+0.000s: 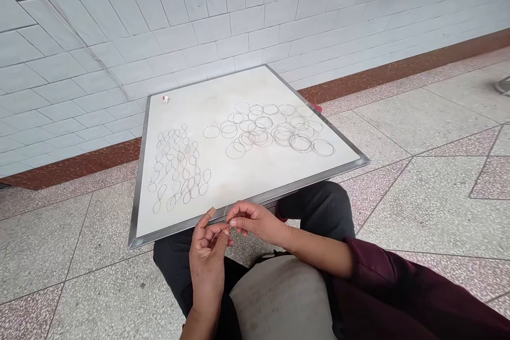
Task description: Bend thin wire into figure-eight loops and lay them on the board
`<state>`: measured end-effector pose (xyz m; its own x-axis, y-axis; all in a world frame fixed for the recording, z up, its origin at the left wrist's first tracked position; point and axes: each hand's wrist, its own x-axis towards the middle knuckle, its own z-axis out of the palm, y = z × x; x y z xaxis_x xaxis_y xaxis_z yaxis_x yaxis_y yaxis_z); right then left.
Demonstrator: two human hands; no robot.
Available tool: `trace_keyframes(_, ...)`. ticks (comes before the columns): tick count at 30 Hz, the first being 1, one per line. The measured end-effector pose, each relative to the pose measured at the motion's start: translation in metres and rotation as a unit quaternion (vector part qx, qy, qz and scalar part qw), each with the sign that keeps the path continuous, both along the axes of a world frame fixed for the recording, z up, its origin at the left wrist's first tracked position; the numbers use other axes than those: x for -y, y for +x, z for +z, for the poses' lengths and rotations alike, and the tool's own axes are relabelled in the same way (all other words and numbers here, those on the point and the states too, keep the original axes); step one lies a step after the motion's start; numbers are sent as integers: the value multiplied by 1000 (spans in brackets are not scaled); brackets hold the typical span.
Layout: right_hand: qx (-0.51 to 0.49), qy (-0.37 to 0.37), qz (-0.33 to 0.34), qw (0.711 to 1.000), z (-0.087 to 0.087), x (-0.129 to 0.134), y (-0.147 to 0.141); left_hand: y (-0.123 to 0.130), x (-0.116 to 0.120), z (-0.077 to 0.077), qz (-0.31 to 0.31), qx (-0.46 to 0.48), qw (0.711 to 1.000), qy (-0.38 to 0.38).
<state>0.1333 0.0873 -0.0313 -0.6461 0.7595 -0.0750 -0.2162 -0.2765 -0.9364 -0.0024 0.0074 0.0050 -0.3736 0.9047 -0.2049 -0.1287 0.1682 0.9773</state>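
Note:
In the head view, my left hand (209,249) and my right hand (255,221) meet just off the near edge of the table. Between their fingertips is a thin wire ring (225,213), pinched by both hands; only parts of it show. Wide round wire rings (261,130) lie overlapping on the middle and right of the tabletop. To the left lie several rows of smaller wire pieces twisted into figure-eight loops (179,164).
A square white table (223,95) with a metal rim stands against a tiled wall (167,37). Near its far left corner sits a small red and white object (166,99). My knees are under the near edge, and a grey cloth (287,297) covers my lap.

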Motion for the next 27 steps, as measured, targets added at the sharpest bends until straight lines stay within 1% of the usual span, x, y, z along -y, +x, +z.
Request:
trace_keyframes(4,-10,-10,-1,1000,2,0,0,0,1,-1,-7,32,999,1)
trace_keyframes(8,-3,-2,-2,1000,3,0,-1,0,2,0,-9,36,999,5)
trace_keyframes(12,-3,-1,-2,1000,3,1,0,2,2,3,-12,20,1000,14)
trace_keyframes(17,0,2,2,1000,5,2,1,4,2,4,1,-22,999,33)
trace_keyframes(22,8,10,9,1000,6,3,0,3,3,4,6,-18,1000,22)
trace_keyframes(27,5,13,1,1000,4,4,0,2,2,5,13,-1,1000,1)
